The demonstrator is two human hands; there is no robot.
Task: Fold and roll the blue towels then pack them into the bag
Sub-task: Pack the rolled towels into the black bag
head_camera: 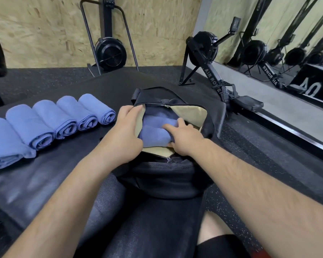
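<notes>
Packing is partway done. Left hand (127, 127) grips the rim of the bag (166, 175), holding it open. Right hand (183, 138) grasps a towel (153, 135) inside the bag. Five rolled towels (45, 118) lie on the mat (45, 174), not yet packed.

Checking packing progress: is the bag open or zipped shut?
Open: the black bag gapes, showing tan lining and blue towels inside.

Towels (50, 116): blue
Bag (162, 175): black, beige lining
Floor (250, 146): black, white speckles
Wall (45, 34): tan, flaked-wood pattern
Rower (203, 47): black, white lettering
</notes>
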